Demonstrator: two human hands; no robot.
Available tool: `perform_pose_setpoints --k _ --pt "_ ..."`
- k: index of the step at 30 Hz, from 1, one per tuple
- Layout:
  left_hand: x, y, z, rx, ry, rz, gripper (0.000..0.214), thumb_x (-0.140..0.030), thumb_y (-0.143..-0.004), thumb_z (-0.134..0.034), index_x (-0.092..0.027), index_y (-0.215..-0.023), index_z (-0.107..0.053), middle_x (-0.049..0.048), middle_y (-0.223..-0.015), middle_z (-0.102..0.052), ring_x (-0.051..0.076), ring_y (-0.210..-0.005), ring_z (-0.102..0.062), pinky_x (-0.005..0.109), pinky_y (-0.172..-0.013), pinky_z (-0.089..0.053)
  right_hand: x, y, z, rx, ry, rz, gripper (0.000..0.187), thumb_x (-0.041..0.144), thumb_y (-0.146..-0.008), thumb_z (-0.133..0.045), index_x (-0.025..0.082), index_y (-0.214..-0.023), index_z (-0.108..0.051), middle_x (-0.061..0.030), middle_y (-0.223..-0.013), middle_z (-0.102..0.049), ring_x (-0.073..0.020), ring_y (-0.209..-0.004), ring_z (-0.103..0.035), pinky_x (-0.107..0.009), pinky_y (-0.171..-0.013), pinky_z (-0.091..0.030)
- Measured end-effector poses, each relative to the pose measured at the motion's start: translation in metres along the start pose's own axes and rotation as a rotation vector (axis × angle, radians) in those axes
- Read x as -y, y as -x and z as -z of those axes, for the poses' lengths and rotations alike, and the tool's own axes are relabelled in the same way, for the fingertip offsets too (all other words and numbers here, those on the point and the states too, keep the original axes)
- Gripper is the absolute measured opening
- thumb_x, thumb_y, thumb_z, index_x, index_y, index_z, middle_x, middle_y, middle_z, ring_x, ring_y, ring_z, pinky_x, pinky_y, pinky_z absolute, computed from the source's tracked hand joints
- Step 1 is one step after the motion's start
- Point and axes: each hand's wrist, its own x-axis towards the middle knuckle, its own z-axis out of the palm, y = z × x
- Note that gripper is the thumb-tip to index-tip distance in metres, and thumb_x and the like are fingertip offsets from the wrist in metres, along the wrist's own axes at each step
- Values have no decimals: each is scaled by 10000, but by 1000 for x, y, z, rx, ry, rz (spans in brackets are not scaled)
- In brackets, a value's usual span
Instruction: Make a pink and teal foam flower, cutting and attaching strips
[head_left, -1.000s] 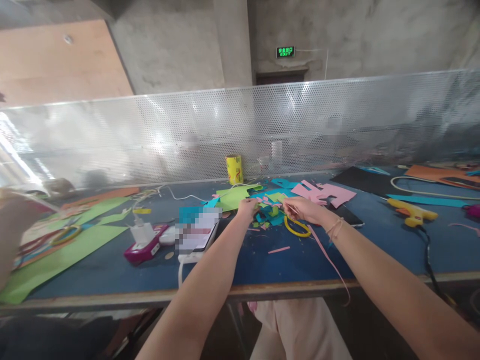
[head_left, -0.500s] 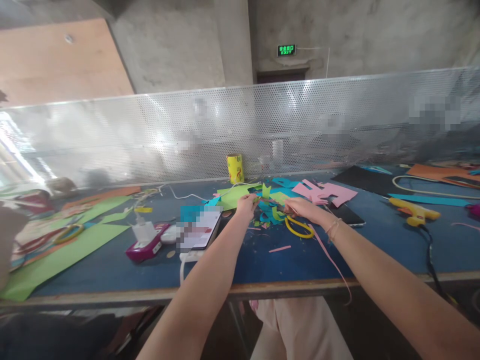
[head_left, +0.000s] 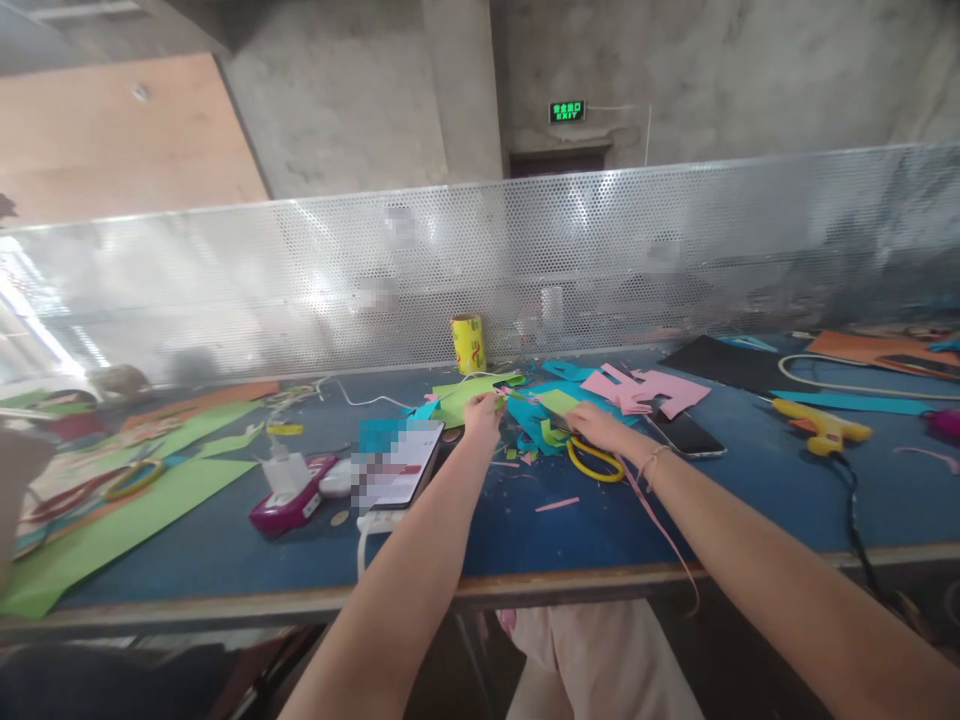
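My left hand (head_left: 482, 418) is closed in a pinch over the green paper sheet (head_left: 454, 405), with a small scrap of paper at its fingertips, too small to make out well. My right hand (head_left: 596, 428) is closed around a pair of scissors, whose yellow handle loop (head_left: 595, 462) shows below the fingers; the blades are hard to see. Between the two hands lies a heap of blue paper scraps (head_left: 531, 420) with green bits. Pink cut paper (head_left: 675, 390) rests just beyond my right hand.
A lit phone (head_left: 409, 465) leans left of my left forearm, near a purple power socket (head_left: 292, 505). A dark phone (head_left: 694, 437) and a yellow glue gun (head_left: 825, 425) lie to the right. A yellow roll (head_left: 469, 345) stands by the perforated metal screen (head_left: 337, 290).
My hands have moved apart: the left slightly left, the right back from it with the scissors. The view has tipped up a little.
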Motion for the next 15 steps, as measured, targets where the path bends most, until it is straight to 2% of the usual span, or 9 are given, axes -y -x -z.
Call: perform_pose_setpoints --k 3,5,9,11,15 --pt "-2 5 -2 16 -15 -51 175 -63 -622 -593 -165 -655 -453 -25 -612 -492 73 -618 -560 229 -669 -497 10 2 3 -129 -184 -170 313 427 -747 -481 194 -538 -478 1 -566 -468 -122 -547 -408 -262 -530 -303" --pt "-2 11 -5 66 -34 -59 164 -74 -624 -598 -160 -714 -492 -18 -638 -515 75 -621 -568 231 -666 -492 18 3 3 -154 -406 -264 335 498 -731 -482 190 -601 -492 3 -573 -493 -112 -515 -422 -250 -494 -305" --pt "-1 25 -13 244 -22 -17 146 -92 -639 -596 -122 -777 -559 10 -656 -574 79 -611 -576 244 -685 -479 34 7 2 -18 -725 -247 362 524 -700 -530 188 -582 -466 21 -515 -468 -92 -467 -409 -238 -463 -300" --pt "0 33 -17 320 17 16 135 -85 -635 -598 -110 -767 -580 27 -673 -602 86 -633 -585 253 -717 -473 39 9 0 31 -794 -235 340 494 -708 -547 185 -588 -474 24 -526 -477 -86 -475 -416 -234 -469 -304" --pt "-1 48 -24 389 50 79 125 -64 -640 -575 -120 -749 -597 29 -700 -615 82 -661 -583 245 -741 -465 43 10 -3 74 -830 -259 324 465 -728 -544 179 -586 -492 15 -543 -503 -89 -494 -448 -239 -492 -327"
